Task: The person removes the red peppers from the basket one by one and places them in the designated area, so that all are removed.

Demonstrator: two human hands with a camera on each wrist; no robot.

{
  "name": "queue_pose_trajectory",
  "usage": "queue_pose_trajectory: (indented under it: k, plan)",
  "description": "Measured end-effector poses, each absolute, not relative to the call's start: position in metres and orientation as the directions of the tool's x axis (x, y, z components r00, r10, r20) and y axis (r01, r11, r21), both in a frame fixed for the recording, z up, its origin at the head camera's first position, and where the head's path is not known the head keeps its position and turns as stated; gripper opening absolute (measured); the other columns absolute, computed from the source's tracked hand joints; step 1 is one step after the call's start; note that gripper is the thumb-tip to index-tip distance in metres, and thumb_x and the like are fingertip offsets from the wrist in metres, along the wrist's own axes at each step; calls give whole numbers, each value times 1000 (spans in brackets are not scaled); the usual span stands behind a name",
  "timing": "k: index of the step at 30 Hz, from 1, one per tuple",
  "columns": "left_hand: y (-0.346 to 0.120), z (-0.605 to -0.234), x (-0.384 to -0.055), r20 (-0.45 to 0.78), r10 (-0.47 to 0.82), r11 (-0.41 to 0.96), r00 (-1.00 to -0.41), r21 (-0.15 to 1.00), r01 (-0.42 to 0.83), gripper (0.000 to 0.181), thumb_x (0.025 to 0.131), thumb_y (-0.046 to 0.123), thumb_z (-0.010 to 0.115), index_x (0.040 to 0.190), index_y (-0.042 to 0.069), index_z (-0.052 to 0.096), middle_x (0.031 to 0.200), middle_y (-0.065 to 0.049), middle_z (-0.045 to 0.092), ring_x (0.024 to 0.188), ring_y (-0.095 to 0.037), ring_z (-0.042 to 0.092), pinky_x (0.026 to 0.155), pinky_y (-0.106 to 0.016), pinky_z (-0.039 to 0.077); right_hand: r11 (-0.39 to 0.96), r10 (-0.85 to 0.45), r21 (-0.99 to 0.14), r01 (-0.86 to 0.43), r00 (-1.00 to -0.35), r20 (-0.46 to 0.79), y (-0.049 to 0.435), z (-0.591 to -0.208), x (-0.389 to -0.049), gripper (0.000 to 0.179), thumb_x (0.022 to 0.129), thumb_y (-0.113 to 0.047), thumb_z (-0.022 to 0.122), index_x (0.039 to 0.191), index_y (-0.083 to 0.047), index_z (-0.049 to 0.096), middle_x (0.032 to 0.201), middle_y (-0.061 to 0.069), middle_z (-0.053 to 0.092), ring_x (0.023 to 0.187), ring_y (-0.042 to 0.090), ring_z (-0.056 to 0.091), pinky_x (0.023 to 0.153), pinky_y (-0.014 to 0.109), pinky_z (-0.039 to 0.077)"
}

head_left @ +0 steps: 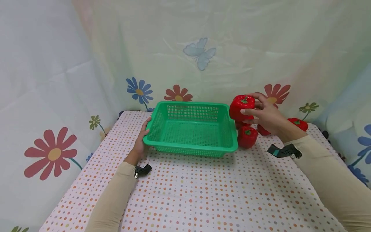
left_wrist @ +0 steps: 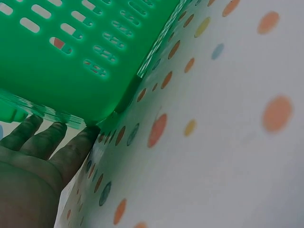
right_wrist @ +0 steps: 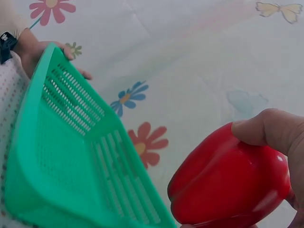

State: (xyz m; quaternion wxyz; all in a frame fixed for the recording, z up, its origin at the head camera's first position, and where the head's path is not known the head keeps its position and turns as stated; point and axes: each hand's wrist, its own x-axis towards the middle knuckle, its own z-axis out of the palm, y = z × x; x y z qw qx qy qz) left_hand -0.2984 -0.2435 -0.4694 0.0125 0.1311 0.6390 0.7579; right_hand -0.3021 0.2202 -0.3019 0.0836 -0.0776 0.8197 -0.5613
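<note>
My right hand (head_left: 268, 114) grips a glossy red bell pepper (head_left: 241, 108) by its sides, raised at the right rim of a green plastic basket (head_left: 191, 149). In the right wrist view the thumb presses along the held pepper (right_wrist: 232, 175), and most of the other fingers are hidden behind it. My left hand (head_left: 140, 140) holds the basket's left rim, thumb over the edge. Its fingers (left_wrist: 71, 152) lie against the outer wall in the left wrist view. Inside, the basket shows only its bare slotted floor.
Right of the basket, a red bell pepper (head_left: 247, 137) stands close to its wall. More peppers sit behind and beside my right hand, one pepper (head_left: 298, 123) farthest right. A dotted cloth (head_left: 185, 193) covers the table; a flowered curtain (head_left: 162, 58) hangs behind.
</note>
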Motion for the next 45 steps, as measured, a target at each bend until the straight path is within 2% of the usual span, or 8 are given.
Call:
queue_pose_trajectory:
  k: [8,11,20,31,33,37,42,45]
  plan:
    - [-244,-470,-299,181,189,-205,-965,969,141,61,100,31,30,158,32,9,162,-6,12,142,-36,23,109,-51,26,347,-152,-938,-10,-987,-46,286,-338,-272,76,97,-28,62,153,-39,12,138,-7,32,116,14,37,79,26,57]
    - [-245,-471,-298,181,194,-213,-964,967,139,60,101,31,30,157,34,11,162,-5,13,142,-35,24,108,-50,27,359,-100,-933,-11,-995,-26,306,-358,-264,77,97,-26,62,153,-39,12,144,0,28,113,11,36,79,24,57]
    - [-259,-476,-287,181,164,-201,-970,968,147,59,101,32,30,157,36,12,161,-6,15,137,-33,29,102,-43,34,385,-11,-919,84,-995,-96,325,-420,-266,90,95,-34,64,159,-18,4,153,34,9,134,59,20,79,36,59]
    - [-266,-479,-275,175,156,-177,-972,973,146,59,101,31,29,157,36,11,164,-2,8,146,-36,18,111,-52,23,428,1,-897,116,-992,-127,315,-446,-273,98,92,-37,67,158,-9,1,154,38,9,136,59,21,76,31,59]
    - [-268,-477,-275,180,163,-173,-970,973,152,59,101,32,29,157,37,11,163,-2,7,146,-35,16,111,-53,20,442,15,-889,121,-992,-127,313,-446,-273,98,92,-36,68,159,-11,1,154,37,10,135,58,22,78,34,59]
    - [-269,-471,-276,170,171,-146,-971,979,146,58,102,31,28,157,37,11,163,-3,8,145,-35,17,109,-52,22,502,8,-858,110,-992,-122,315,-440,-265,101,93,-37,67,158,-7,-4,154,39,8,135,61,20,93,56,50]
    - [-271,-453,-279,185,195,39,-963,980,196,58,105,33,27,159,28,8,165,-7,5,148,-37,15,113,-59,20,617,38,-783,78,-997,-70,321,-423,-246,97,96,-41,58,156,0,-6,154,42,3,135,66,15,94,72,36]
    - [-269,-426,-273,248,194,405,-949,861,308,63,105,50,23,160,24,8,166,-9,-8,152,-38,-1,114,-68,8,731,64,-682,0,-996,68,314,-412,-227,94,95,-39,59,156,1,1,154,42,6,136,65,13,89,79,33]
